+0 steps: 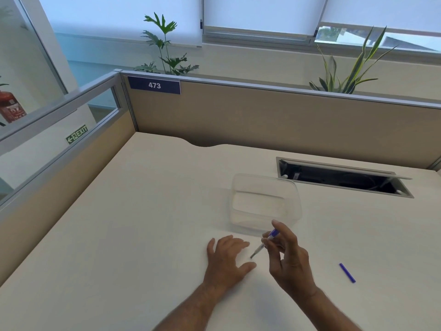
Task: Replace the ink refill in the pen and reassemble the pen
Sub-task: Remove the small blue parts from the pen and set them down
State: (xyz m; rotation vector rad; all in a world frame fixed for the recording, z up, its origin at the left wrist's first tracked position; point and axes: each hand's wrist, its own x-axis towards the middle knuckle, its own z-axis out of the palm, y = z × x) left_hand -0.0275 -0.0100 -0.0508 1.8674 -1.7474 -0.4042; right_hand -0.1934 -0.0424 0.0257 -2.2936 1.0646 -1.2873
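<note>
My right hand (287, 255) holds a pen (264, 244) between thumb and fingers, a little above the desk. The pen has a blue upper part and a pale lower part, and its tip points down and to the left. My left hand (226, 259) lies flat on the desk just left of the pen tip, fingers spread, holding nothing. A short blue piece (347, 273), a pen cap or barrel part, lies alone on the desk to the right of my right hand.
A clear plastic container (292, 206) stands on the white desk (143, 223) just beyond my hands. An open cable hatch (343, 180) is cut into the desk at the back right. Beige partition walls (262, 118) close the desk at the back and left.
</note>
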